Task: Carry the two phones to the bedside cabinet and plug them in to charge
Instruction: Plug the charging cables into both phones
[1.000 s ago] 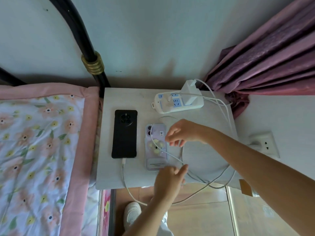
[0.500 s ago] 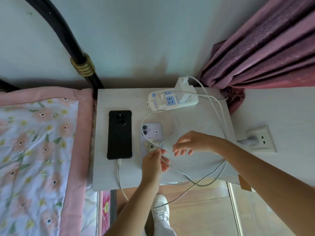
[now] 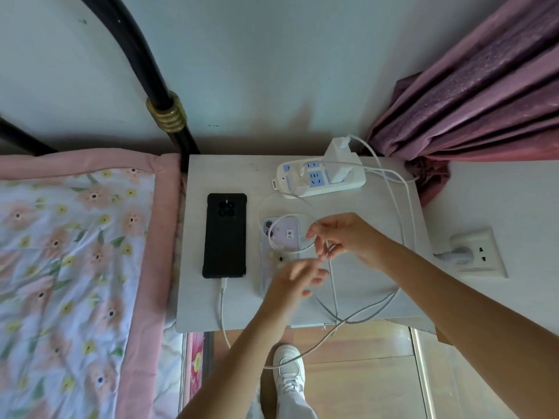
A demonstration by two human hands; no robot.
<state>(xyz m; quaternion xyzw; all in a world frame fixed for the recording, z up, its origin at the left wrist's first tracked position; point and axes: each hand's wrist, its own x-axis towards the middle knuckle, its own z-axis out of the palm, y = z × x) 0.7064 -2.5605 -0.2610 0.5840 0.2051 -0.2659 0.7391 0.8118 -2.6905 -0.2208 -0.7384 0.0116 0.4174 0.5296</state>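
Note:
A black phone [image 3: 224, 235] lies face down on the white bedside cabinet [image 3: 196, 316] with a white cable plugged into its bottom end. Right of it lies a lilac phone [image 3: 282, 234], face down, its lower half covered by my left hand [image 3: 298, 278]. A white charging cable [image 3: 334, 285] loops over the lilac phone and hangs off the cabinet's front edge. My right hand [image 3: 348, 237] pinches this cable above the cabinet. My left hand is blurred, fingers apart, just below the right hand; whether it touches the cable I cannot tell.
A white and blue power strip [image 3: 320, 178] with a white charger block [image 3: 340, 160] sits at the back of the cabinet. A wall socket [image 3: 478, 254] is on the right, a purple curtain [image 3: 472, 95] behind it. The floral bed [image 3: 75, 267] lies left; my white shoe [image 3: 289, 367] below.
My right hand has moved up and left with the cable, tightening the loop over the lilac phone. My left hand has slid right and opened its fingers.

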